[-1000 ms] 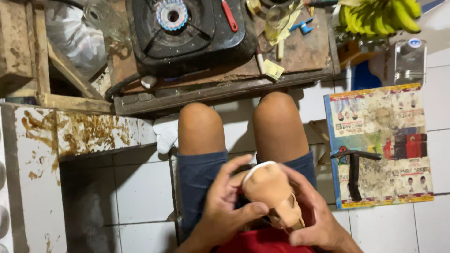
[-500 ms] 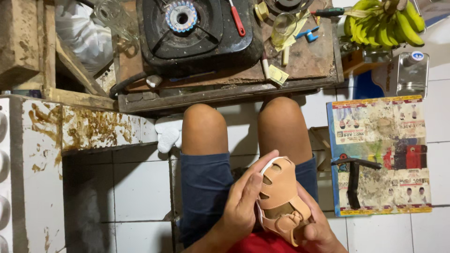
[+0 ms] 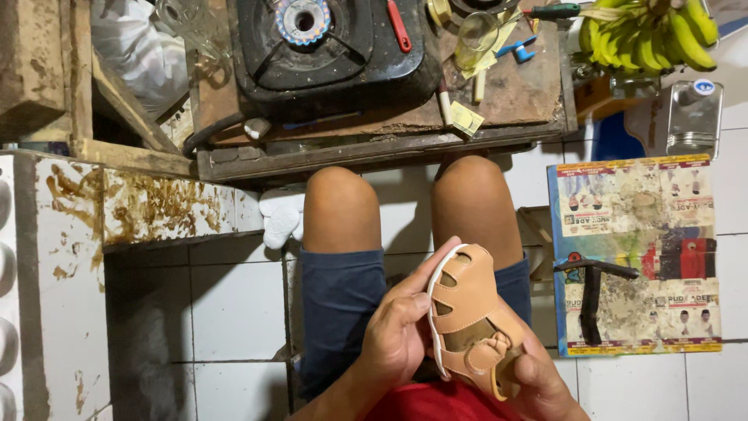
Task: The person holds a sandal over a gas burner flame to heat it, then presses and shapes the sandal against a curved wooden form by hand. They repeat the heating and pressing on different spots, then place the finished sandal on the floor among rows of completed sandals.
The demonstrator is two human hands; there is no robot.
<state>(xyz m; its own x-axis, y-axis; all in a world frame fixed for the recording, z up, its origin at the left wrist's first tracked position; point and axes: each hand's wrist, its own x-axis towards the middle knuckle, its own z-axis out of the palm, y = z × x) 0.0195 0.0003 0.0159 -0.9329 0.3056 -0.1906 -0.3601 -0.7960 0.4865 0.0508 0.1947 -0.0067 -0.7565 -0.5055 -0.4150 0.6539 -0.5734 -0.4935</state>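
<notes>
Over tiled floor [image 3: 234,312], sandal [image 3: 467,320] between fingers [image 3: 425,273].

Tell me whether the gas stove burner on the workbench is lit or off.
Off, as far as the view shows: the burner on the black gas stove shows no flame or glow, and nothing sits on its grate.
</notes>
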